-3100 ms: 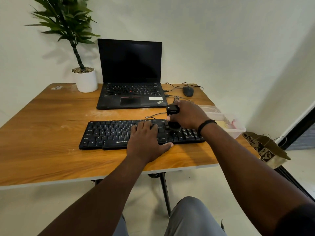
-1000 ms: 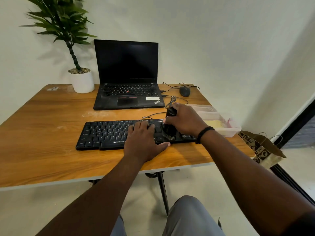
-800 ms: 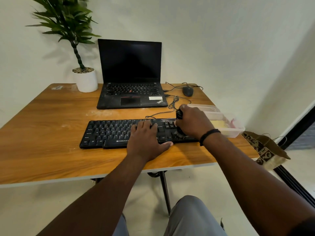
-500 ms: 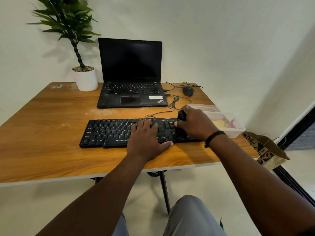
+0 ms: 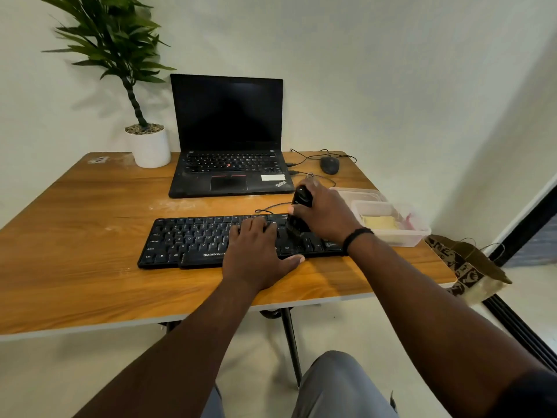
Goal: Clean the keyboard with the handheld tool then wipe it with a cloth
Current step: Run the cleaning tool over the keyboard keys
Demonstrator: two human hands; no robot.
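1. I'm looking at a small office or home desk corner: plain white walls meet behind a wooden desk (image 5: 75,236).
2. An open laptop (image 5: 229,137), mouse (image 5: 329,165) and potted plant (image 5: 147,146) line its far edge.

**Soft, even daylight with wide-angle bending**

The room is bright and diffuse. The green leafy potted plant (image 5: 120,55) casts a faint shadow on the pale wall (image 5: 391,70). Both hands throw soft shadows on the glossy orange-brown wooden tabletop (image 5: 75,236). Edges bow outward; the focus is slightly soft.
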